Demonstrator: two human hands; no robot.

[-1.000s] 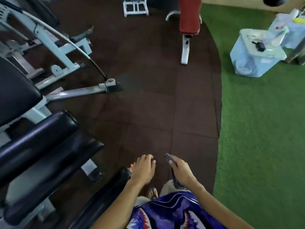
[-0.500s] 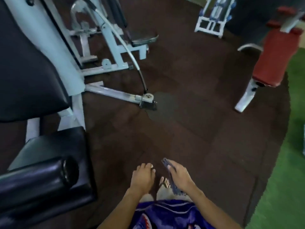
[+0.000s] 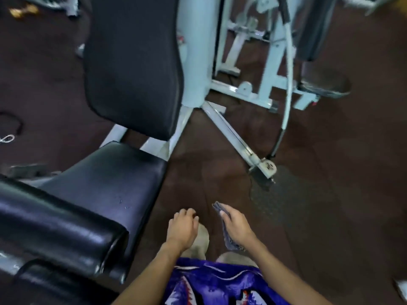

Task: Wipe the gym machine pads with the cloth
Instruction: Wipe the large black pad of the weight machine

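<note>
Your right hand (image 3: 236, 226) held the cloth (image 3: 226, 233) in a closed grip, thumb over its upper end; most of the cloth was hidden under the palm, with only a grey strip showing along the inner edge of the hand and a ragged end hanging below the wrist. Your left hand (image 3: 181, 228) held nothing, fingers loosely curled, just beside the right and apart from the machine. The seat pad (image 3: 105, 183) lay to the left of both hands, untouched; the back pad (image 3: 132, 67) stood upright behind it, its top cut off by the frame edge. The roller pad (image 3: 55, 221) ran off the left edge. The white frame (image 3: 196, 51) and the cable (image 3: 288, 89) were motion-blurred. Both hands hovered over the floor (image 3: 330, 205).
</note>
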